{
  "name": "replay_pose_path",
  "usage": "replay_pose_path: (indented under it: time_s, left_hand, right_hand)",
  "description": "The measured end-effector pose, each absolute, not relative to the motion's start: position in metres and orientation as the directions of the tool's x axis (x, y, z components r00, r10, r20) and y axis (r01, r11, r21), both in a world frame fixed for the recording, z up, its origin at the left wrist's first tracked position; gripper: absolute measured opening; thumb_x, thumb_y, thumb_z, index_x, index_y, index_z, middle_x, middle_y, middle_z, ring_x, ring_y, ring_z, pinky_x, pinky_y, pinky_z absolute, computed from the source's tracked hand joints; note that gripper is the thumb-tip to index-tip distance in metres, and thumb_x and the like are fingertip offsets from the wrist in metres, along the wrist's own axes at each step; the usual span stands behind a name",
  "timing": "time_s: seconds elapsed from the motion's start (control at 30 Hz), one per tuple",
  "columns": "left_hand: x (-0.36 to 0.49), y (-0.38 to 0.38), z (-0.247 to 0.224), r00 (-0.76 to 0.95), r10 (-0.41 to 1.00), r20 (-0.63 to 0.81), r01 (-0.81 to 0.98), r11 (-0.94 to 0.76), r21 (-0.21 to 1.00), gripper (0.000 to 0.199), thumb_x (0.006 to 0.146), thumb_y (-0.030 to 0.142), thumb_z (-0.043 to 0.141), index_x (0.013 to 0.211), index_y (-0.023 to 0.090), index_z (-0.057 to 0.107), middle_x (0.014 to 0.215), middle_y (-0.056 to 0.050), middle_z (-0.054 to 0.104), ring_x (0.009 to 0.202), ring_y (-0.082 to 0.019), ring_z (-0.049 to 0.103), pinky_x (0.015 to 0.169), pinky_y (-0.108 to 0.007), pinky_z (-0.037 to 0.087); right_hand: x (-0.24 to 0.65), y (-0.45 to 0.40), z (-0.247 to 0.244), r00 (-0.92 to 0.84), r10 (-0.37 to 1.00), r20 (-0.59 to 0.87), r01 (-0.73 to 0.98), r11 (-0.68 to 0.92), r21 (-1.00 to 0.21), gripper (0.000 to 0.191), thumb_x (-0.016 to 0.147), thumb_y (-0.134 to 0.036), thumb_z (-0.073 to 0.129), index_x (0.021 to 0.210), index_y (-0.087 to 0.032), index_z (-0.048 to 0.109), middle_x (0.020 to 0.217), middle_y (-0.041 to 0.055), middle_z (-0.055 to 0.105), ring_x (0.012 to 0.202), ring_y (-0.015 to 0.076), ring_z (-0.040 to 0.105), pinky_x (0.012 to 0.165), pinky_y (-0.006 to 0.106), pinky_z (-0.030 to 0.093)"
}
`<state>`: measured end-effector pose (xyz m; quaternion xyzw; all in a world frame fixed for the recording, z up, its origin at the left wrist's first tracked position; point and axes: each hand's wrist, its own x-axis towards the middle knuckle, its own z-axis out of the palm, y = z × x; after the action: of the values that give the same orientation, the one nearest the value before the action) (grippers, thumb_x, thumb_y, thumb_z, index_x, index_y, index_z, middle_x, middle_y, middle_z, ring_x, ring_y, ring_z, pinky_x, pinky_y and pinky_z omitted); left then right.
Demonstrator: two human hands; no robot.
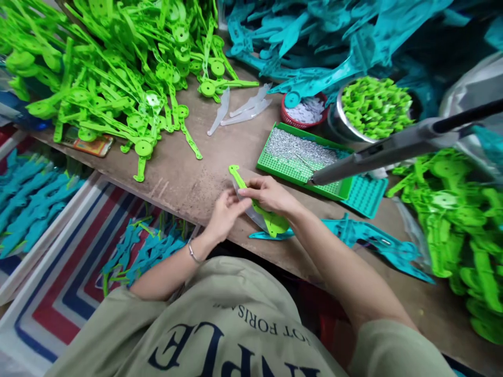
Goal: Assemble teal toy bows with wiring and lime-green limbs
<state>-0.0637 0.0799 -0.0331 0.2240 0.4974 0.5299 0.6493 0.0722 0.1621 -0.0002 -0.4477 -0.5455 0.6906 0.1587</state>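
My left hand (227, 213) and my right hand (270, 195) meet over the front edge of the table. Between them is a bright green plastic part (276, 223) with a long arm, laid against a translucent blade-shaped plastic piece (257, 218). Fingers of my right hand pinch the green part near its middle. My left fingers close on the near side of the pair, partly hidden. Just right of them, a teal plastic part (346, 230) lies on the table, its left end under the held pieces.
Green parts (118, 89) pile up at the left, more (448, 204) at the right, teal parts (306, 36) behind. Translucent pieces (247, 111) lie mid-table. A grey rod-shaped powered screwdriver (361, 157) juts over a green tray (286, 175) of small metal pieces, near a red basket (301, 124) and metal bowl (341, 128).
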Motion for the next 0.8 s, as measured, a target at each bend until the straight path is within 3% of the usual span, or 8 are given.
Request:
replay_pose_path:
  time_s: [0.1,0.27,0.4,0.5,0.6,0.8]
  left_hand:
    - [-0.036,0.058,-0.034,0.068,0.898,-0.434,-0.462,0.414,0.784,0.053,0.061,0.038,0.097,0.1,0.015,0.069,0.093,-0.005,0.078,0.088,-0.019,0.073,0.087,-0.034,0.058]
    - [-0.019,0.057,-0.032,0.016,0.892,-0.452,-0.445,0.411,0.796,0.039,0.061,0.034,0.094,0.085,0.015,0.071,0.078,-0.001,0.075,0.07,-0.015,0.068,0.073,-0.029,0.056]
    - [-0.02,0.06,-0.029,-0.022,0.893,-0.45,-0.427,0.399,0.811,0.037,0.06,0.031,0.094,0.084,0.015,0.071,0.075,0.0,0.074,0.066,-0.013,0.066,0.07,-0.027,0.056]
    - [-0.021,0.059,-0.029,-0.007,0.889,-0.458,-0.412,0.415,0.811,0.04,0.06,0.035,0.095,0.086,0.014,0.073,0.078,-0.001,0.076,0.069,-0.014,0.068,0.07,-0.027,0.057]
    - [-0.021,0.058,-0.03,0.018,0.881,-0.472,-0.412,0.437,0.8,0.045,0.059,0.042,0.096,0.086,0.013,0.075,0.081,-0.004,0.077,0.07,-0.016,0.07,0.069,-0.028,0.059]
    - [-0.021,0.058,-0.032,0.032,0.885,-0.464,-0.443,0.429,0.787,0.048,0.057,0.045,0.098,0.085,0.013,0.076,0.081,-0.005,0.078,0.07,-0.017,0.072,0.07,-0.03,0.061]
  right_hand:
    - [0.073,0.163,0.001,-0.558,0.705,-0.438,0.25,-0.361,-0.899,0.046,0.063,-0.059,0.08,0.075,-0.017,0.066,0.065,-0.0038,0.054,0.06,0.0096,0.041,0.057,0.026,0.031]
    - [0.072,0.162,-0.002,-0.58,0.707,-0.404,0.223,-0.339,-0.914,0.048,0.066,-0.061,0.078,0.08,-0.016,0.068,0.066,-0.0042,0.055,0.061,0.0097,0.042,0.058,0.026,0.033]
    - [0.093,0.162,0.004,-0.649,0.695,-0.31,0.227,-0.212,-0.95,0.049,0.076,-0.059,0.074,0.1,-0.016,0.074,0.091,0.003,0.072,0.079,0.0154,0.059,0.072,0.03,0.047]
    - [0.128,0.161,0.011,-0.725,0.587,-0.361,0.375,-0.104,-0.921,0.047,0.082,-0.056,0.072,0.109,-0.017,0.076,0.109,0.0065,0.076,0.096,0.0207,0.065,0.086,0.034,0.051]
    - [0.158,0.156,0.012,-0.729,0.464,-0.503,0.512,-0.118,-0.851,0.048,0.08,-0.057,0.075,0.105,-0.016,0.078,0.1,0.0064,0.078,0.09,0.0213,0.067,0.083,0.034,0.052]
    - [0.165,0.148,-0.002,-0.647,0.526,-0.551,0.47,-0.294,-0.832,0.043,0.067,-0.053,0.085,0.093,-0.019,0.08,0.09,0.0034,0.078,0.078,0.0174,0.066,0.078,0.033,0.053]
